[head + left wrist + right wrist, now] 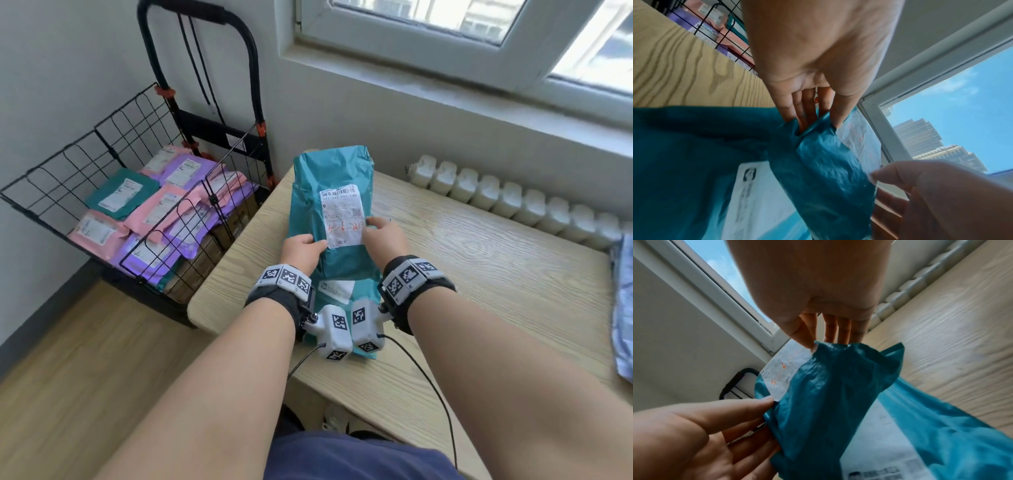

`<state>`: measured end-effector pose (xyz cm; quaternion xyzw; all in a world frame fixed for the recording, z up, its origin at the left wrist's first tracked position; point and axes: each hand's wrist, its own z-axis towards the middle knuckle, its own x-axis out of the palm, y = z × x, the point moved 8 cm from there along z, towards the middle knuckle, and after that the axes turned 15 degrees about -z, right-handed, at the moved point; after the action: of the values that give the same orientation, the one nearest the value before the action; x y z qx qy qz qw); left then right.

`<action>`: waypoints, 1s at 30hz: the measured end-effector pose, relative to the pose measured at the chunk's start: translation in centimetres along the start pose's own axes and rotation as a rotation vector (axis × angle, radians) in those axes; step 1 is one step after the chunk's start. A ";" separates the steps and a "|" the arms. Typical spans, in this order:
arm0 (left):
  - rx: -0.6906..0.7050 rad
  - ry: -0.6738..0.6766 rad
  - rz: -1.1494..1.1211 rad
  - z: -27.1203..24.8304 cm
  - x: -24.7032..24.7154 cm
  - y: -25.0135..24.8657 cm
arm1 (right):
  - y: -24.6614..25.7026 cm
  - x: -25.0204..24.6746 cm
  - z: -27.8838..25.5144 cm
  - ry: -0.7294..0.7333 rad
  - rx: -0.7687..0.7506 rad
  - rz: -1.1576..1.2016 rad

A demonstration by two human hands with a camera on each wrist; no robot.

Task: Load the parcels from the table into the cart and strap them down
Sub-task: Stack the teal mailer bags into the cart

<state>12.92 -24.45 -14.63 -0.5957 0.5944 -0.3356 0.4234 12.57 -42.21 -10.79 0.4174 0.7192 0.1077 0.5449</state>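
A teal parcel [331,171] with a white label marked in red is tilted up off the wooden table [479,274], gripped at its near end from both sides. My left hand [301,248] pinches its left edge, thumb on top and fingers beneath. My right hand [385,233] pinches the right edge by the label. A second teal parcel [365,286] lies flat under it. In the wrist views my left hand [813,113] and right hand [830,337] clamp the crinkled teal parcel [828,162] [828,394]. The black wire cart [68,161] stands left of the table.
The cart holds several pink, purple and teal parcels [161,205] on cardboard boxes. Black straps [202,68] hang from its tall handle [191,20]. A white radiator [513,202] runs behind the table under the window. A blue bundle [621,308] lies at the table's right edge.
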 end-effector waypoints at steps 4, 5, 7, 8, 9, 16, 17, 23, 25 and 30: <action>0.021 -0.085 -0.088 0.4 -5.8 -1.6 | 5.8 2.3 -1.4 0.032 -0.098 -0.007; 0.019 -0.107 -0.105 0.7 -7.8 -1.8 | 7.4 3.3 -1.7 0.042 -0.130 -0.010; 0.010 -0.143 -0.154 1.4 -12.0 -1.9 | 11.0 5.9 -2.4 0.059 -0.186 -0.010; -0.002 -0.158 -0.172 1.7 -14.2 -1.7 | 12.6 7.5 -2.7 0.072 -0.199 -0.014; -0.019 -0.173 -0.180 2.3 -16.8 -1.3 | 14.3 9.4 -3.1 0.085 -0.205 -0.017; -0.086 -0.234 -0.086 3.0 -34.4 0.5 | 25.6 24.1 -7.1 0.178 -0.278 -0.065; -0.092 -0.249 -0.082 3.1 -36.5 0.8 | 26.9 26.0 -7.6 0.192 -0.288 -0.090; -0.137 -0.274 -0.179 5.2 -44.1 1.9 | 32.0 32.9 -7.9 0.239 -0.314 -0.222; -0.173 -0.275 -0.274 6.4 -45.1 2.6 | 33.2 34.0 -7.4 0.244 -0.325 -0.262; -0.263 -0.245 -0.447 9.7 -45.6 3.1 | 35.8 36.4 -4.6 0.276 -0.351 -0.396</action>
<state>17.26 22.00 -16.71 -0.7978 0.4312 -0.2662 0.3267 23.75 7.82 -12.48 0.1498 0.8243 0.1778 0.5162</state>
